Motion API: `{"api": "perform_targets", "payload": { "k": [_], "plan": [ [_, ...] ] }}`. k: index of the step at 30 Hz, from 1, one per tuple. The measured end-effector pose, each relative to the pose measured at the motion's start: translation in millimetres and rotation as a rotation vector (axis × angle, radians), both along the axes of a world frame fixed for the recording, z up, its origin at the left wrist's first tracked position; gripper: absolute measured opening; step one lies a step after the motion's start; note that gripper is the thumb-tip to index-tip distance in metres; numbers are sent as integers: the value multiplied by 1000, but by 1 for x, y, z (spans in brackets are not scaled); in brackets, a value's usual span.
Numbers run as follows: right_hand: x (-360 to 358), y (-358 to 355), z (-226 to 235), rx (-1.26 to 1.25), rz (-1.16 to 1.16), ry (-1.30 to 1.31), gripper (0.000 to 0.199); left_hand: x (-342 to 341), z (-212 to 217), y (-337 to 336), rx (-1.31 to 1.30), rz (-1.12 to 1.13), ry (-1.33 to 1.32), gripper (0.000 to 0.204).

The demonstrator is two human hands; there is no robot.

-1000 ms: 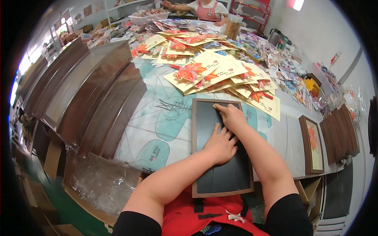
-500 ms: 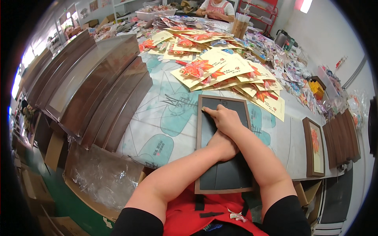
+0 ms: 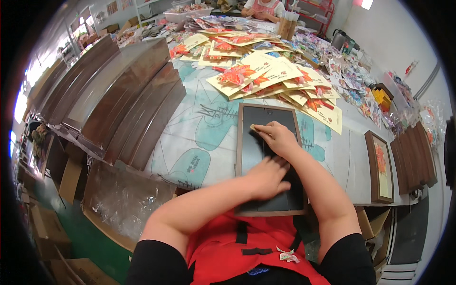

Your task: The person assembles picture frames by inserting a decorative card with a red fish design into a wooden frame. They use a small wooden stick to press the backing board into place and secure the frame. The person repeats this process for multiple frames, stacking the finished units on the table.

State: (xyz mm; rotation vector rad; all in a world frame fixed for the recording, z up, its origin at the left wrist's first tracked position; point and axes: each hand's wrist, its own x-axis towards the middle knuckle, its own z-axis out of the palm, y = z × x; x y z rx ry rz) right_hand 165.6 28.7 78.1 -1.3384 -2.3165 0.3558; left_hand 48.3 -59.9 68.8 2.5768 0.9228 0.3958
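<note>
A brown picture frame [image 3: 241, 142] lies in front of me with its black backing board [image 3: 254, 187] facing up. Over the upper part of the board, my right hand [image 3: 281, 138] is closed in a pinch on a small tan piece [image 3: 253, 128], whose kind I cannot make out. The tip of that piece is at the board, near the frame's left side. Lower down, my left hand [image 3: 267, 176] is spread over the board with its thumb apart, slightly blurred and holding nothing. The right forearm passes beside its fingertips.
Stacked brown frames [image 3: 128, 90] rise at the left; more frames [image 3: 413, 161] stand at the right beside a finished goldfish picture [image 3: 381, 164]. Cream cards with goldfish [image 3: 270, 78] pile up ahead. A carton of clear plastic [image 3: 128, 204] sits lower left. Another person [image 3: 263, 9] sits across the table.
My left hand has pulled back from beneath the right wrist, and its fingers have spread. The right hand's pinch has shifted slightly rightward over the board, away from the frame's left edge.
</note>
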Motion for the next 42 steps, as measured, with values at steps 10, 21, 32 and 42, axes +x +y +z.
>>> {"api": "perform_targets", "payload": {
  "k": [10, 21, 32, 42],
  "plan": [
    [5, -110, 8, -26, 229, 30, 28, -43, -19, -106, 295, 91, -166, 56],
    [-1, -121, 7, 98, 265, -208, 35, -42, -18, -105, 289, 115, -258, 49],
    [32, -86, 14, -462, 41, 379, 36, -40, -15, -106, 283, 104, -183, 52],
    [83, -19, 3, -130, -472, -50, 35, -27, -17, -103, 251, 98, -198, 50]
  ]
}}
